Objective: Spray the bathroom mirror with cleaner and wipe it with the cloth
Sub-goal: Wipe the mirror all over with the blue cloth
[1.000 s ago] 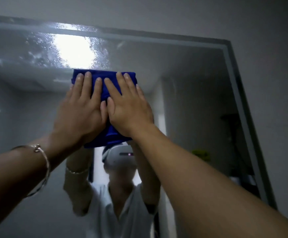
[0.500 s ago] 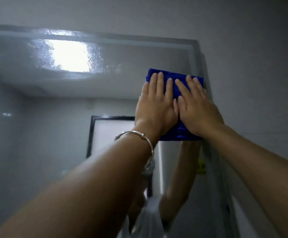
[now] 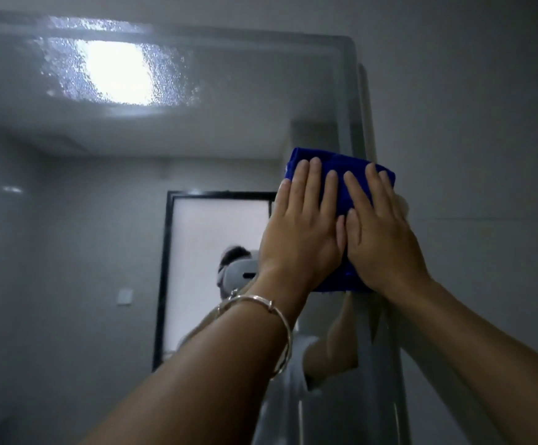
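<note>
A: Quick tally, what's up there?

B: Two hands, flat and side by side: the left hand [image 3: 299, 226] and the right hand [image 3: 380, 232], both pressed on one blue cloth [image 3: 335, 168].

A: Just the one cloth?

B: One, folded, at the right side of one mirror [image 3: 133, 187].

A: Jewellery?

B: One silver bangle [image 3: 261, 303], on the left wrist.

A: And in the glass?

B: One bright ceiling light [image 3: 117, 75] reflected far up on the left, with a speckle of droplets around it, too many to count. One dark-framed doorway [image 3: 216, 252], one wall switch [image 3: 124, 296] left of it, one white headset [image 3: 238, 277].
</note>
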### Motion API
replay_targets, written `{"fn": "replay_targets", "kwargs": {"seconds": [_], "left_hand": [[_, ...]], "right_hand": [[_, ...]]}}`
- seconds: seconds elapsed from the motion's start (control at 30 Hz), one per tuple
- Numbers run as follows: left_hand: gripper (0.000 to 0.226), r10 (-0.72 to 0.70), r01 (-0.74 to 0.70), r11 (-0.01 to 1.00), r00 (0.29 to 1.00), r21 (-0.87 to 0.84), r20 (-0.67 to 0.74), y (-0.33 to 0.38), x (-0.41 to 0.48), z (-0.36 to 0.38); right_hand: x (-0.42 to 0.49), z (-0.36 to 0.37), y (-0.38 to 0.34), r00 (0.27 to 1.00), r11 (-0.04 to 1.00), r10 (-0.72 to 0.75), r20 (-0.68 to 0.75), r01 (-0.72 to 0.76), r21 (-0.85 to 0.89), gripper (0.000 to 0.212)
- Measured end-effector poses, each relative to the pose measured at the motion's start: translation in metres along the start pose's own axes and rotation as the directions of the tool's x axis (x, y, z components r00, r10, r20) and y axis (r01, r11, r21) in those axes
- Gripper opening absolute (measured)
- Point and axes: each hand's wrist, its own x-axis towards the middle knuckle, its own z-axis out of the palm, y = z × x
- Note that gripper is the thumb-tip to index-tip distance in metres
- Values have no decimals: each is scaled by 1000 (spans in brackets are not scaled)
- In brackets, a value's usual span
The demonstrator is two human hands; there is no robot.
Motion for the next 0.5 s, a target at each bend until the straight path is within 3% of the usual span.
{"fn": "replay_targets", "kwargs": {"seconds": [0.13,0.3,0.5], "left_hand": [[59,24,-24,1000,999,-15,-31,10,-43,7],[57,48,-47,999,999,-13,22,21,-97,7],[55,114,-110,993,989,-42,93,19,-156,7]], "right_hand": [[-46,11,2,1000,998,-24,-1,24,-51,58],[-100,25,-2,997,985,-56,-44,48,-163,55],[-160,38,-19,999,976,-43,14,44,-211,49]]}}
